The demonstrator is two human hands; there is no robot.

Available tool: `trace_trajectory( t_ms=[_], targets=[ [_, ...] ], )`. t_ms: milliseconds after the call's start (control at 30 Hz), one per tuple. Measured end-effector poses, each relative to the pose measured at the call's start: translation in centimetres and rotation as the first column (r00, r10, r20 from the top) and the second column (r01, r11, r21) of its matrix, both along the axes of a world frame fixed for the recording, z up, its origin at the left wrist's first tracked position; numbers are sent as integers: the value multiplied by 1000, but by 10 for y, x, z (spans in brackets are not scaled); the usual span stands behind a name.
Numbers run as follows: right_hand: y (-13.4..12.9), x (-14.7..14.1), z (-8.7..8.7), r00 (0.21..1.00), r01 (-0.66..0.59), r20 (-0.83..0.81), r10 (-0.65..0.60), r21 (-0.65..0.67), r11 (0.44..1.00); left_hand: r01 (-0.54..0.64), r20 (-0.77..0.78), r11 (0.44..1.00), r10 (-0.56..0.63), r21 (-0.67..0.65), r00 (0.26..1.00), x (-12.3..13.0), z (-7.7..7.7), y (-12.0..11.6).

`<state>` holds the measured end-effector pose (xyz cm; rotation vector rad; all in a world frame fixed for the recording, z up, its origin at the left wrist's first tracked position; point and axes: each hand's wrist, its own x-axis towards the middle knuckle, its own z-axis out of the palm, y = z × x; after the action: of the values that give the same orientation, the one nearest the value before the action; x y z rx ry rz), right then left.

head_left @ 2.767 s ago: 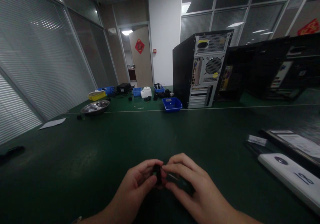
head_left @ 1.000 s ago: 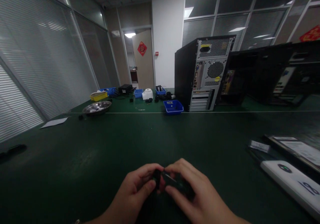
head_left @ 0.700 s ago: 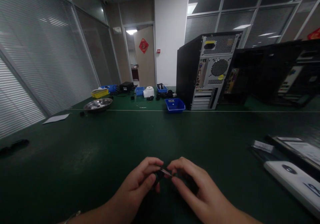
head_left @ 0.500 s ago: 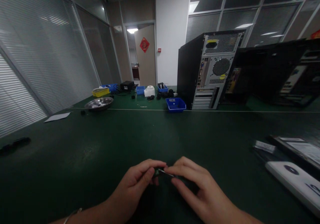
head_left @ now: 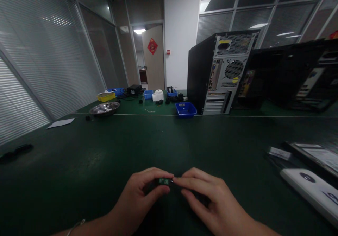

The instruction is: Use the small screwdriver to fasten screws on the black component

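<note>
Low in the middle of the view, my left hand (head_left: 144, 193) pinches a small green circuit board (head_left: 164, 181) between thumb and fingers. Facing it is my right hand (head_left: 208, 193), its index fingertip close to the board's right end. A small bright metal tip (head_left: 171, 181) shows between that fingertip and the board; the rest of this thin piece is hidden by the right fingers. Both hands are held over the green table (head_left: 132, 141).
A blue tray (head_left: 186, 110) stands beyond the hands, beside a black computer tower (head_left: 202, 74). At the right lie a white device (head_left: 308, 190) and a hard drive (head_left: 317, 158). A metal dish (head_left: 105, 108) and yellow bin (head_left: 106, 96) are at the back left.
My left hand has shifted slightly left and its thumb has moved, so more of the green board shows. Less of the thin metal piece at my right fingertips is visible.
</note>
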<state>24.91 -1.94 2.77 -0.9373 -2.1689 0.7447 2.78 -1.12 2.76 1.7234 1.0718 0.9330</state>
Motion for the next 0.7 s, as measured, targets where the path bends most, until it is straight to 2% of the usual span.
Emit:
trace_trajectory(
  t_ms=[67, 200, 300, 533, 700],
  targets=[
    [0, 0, 1, 1000, -1, 10, 1, -2, 1000, -9, 27, 998, 11, -55, 1000, 1, 1, 0],
    [1, -2, 2, 1000, -7, -16, 7, 10, 1000, 7, 184, 973, 37, -232, 982, 4, 0, 1],
    [2, -3, 1, 998, -8, -57, 9, 15, 1000, 32, 272, 949, 57, -312, 961, 5, 0, 1],
    [0, -5, 1, 994, -14, -109, 15, 7, 1000, 66, 360, 927, 77, -369, 930, 6, -1, 0],
    [0, -6, 4, 995, -1, -97, 2, 3, 1000, 40, 368, 925, 111, -379, 923, 8, 0, 1]
  ],
)
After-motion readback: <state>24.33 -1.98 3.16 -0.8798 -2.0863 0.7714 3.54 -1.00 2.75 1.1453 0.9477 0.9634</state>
